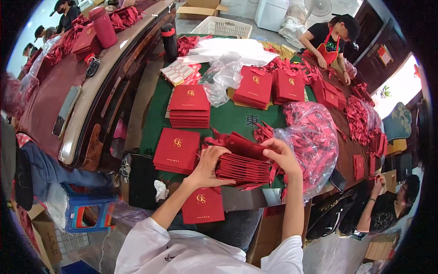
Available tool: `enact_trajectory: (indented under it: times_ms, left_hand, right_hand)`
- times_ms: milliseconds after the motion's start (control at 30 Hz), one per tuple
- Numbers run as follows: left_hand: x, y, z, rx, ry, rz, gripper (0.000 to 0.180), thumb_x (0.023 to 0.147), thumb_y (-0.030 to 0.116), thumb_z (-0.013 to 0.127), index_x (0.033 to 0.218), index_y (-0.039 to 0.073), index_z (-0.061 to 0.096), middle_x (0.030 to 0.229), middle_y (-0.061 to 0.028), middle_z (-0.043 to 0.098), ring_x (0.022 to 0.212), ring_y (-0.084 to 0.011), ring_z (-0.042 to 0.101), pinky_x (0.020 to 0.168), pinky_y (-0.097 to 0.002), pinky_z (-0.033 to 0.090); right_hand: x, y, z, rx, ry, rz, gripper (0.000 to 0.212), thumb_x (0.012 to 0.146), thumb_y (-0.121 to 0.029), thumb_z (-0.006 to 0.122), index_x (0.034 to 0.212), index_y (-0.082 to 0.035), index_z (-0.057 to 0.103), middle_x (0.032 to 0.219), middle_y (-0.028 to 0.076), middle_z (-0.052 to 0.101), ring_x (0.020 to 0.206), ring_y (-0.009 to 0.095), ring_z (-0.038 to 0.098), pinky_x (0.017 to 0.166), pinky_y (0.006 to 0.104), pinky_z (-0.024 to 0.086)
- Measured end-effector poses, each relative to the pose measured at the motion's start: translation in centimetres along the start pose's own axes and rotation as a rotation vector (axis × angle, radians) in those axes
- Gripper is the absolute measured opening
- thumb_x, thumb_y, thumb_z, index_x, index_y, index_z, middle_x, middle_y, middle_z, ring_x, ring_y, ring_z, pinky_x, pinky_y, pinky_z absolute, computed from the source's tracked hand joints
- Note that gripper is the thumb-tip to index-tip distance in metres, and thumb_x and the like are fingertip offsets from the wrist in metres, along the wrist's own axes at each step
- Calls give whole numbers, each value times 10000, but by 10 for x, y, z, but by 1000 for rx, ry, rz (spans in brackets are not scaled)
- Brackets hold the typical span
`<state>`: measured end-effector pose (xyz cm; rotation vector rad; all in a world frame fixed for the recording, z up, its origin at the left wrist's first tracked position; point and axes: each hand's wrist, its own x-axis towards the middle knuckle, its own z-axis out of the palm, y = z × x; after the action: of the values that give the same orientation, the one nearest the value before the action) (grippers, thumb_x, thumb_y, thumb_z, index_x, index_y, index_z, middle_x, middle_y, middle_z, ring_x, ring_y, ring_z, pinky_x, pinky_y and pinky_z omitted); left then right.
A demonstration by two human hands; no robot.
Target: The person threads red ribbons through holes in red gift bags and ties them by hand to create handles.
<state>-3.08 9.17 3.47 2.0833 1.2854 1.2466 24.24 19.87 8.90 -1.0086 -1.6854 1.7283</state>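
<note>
Between my hands is a thick stack of flat red gift bags point(244, 170), its many folded edges turned toward me. My left hand point(212, 166) wraps round the stack's left side, thumb along the lower edge. At the upper right corner, my right hand point(280, 155) pinches the top red bag, which tilts up from the rest; red ribbon pokes out at both sides. To the left lie a neat pile of red bags point(177, 150) with gold lettering and a taller pile point(190, 105) behind it. One red bag point(203, 205) rests at the table's near edge.
A clear plastic sack of red ribbons point(312, 146) bulges right of my hands. Further piles of red bags point(253, 86) and white plastic sheets point(230, 51) cover the green table's far side. A black bottle point(169, 42) stands back left. Co-workers point(331, 41) sit around; a blue stool point(89, 210) is left.
</note>
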Motion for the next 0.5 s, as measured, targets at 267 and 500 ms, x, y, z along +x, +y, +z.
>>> enact_trajectory:
  times_ms: [267, 500]
  left_hand:
    - [-4, 2, 1, -24, 4, -67, 1181, 564, 427, 937, 1462, 26, 283, 1274, -169, 500, 1169, -331, 499, 1033, -462, 332]
    - [4, 8, -7, 13, -123, -177, 1281, 550, 406, 944, 1530, 79, 186, 1371, -217, 417, 1282, -373, 421, 1060, -481, 322]
  right_hand:
    - [-3, 3, 5, -24, -159, -4, 367, 974, -260, 624, 1216, 16, 638, 1147, 67, 670, 1097, 157, 602, 988, 312, 451]
    - [-6, 5, 12, 1, -229, -8, 493, 991, -387, 584, 1260, 25, 605, 1213, 84, 645, 1164, 175, 576, 1037, 328, 415]
